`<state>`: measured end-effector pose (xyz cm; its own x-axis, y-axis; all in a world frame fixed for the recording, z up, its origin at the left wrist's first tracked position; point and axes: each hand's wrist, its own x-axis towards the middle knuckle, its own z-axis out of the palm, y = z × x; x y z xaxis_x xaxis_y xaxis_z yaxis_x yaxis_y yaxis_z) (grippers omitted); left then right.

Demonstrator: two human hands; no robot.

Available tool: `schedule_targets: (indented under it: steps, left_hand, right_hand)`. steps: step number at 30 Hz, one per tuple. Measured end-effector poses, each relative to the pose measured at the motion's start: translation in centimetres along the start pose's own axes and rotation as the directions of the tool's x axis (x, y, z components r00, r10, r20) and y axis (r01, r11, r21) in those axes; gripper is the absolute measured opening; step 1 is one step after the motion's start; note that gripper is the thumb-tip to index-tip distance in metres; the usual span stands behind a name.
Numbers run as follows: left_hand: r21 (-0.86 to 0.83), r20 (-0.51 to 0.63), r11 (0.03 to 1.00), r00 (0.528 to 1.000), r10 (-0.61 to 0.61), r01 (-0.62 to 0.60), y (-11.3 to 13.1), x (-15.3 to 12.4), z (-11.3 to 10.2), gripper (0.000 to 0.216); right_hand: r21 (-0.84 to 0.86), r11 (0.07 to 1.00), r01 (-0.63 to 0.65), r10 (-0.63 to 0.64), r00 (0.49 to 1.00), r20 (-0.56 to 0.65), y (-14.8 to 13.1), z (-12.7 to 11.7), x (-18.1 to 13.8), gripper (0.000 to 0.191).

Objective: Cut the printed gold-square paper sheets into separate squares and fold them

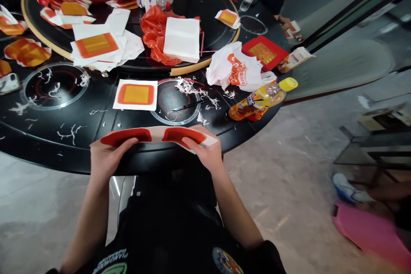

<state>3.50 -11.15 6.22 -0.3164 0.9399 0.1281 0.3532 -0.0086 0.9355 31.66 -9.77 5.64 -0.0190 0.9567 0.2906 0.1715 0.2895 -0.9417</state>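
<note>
Both my hands hold a strip of white paper [157, 134] with two red printed squares, at the table's near edge. My left hand [107, 156] grips its left end, thumb on top; my right hand [207, 150] has the right end the same way. The strip bows between them. Just beyond it on the table lies a single white sheet [154, 94] with an orange and gold square. Farther back is a stack of similar printed sheets [98, 46]. A thick white paper block [182, 38] rests on a red plastic bag [153, 30].
The round black table [105, 115] carries a raised turntable and scattered white paper shreds [189, 87]. At right stand a yellow-capped drink bottle [260, 100], a white plastic bag [233, 68] and a red packet [265, 52]. Another person's hand [284, 22] is at the far right.
</note>
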Motion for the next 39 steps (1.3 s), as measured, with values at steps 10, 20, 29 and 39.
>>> schedule_targets:
  steps: [10, 20, 29, 39]
  left_hand:
    - [-0.028, 0.077, 0.994, 0.992, -0.100, 0.103, -1.5, 0.4, 0.7, 0.031]
    - [-0.191, -0.029, 0.974, 0.992, -0.127, 0.119, -0.3, 1.8, 0.0, 0.053]
    - [-0.194, 0.039, 0.981, 0.999, 0.038, -0.029, 1.4, 4.8, 1.0, 0.036]
    - [0.306, 0.304, 0.741, 0.799, 0.519, -0.597, -1.8, -2.6, 2.2, 0.066]
  right_hand:
    - [0.059, 0.979, -0.193, 0.194, 0.981, -0.019, 1.8, 0.5, -0.9, 0.028]
    - [0.060, 0.966, -0.251, 0.254, 0.966, -0.056, -2.8, -0.7, 1.2, 0.027]
    - [-0.200, 0.978, 0.057, -0.070, 0.996, -0.056, -4.8, -2.7, 1.5, 0.017]
    - [-0.706, 0.316, 0.634, -0.338, 0.770, 0.541, -4.1, -2.3, -5.6, 0.036]
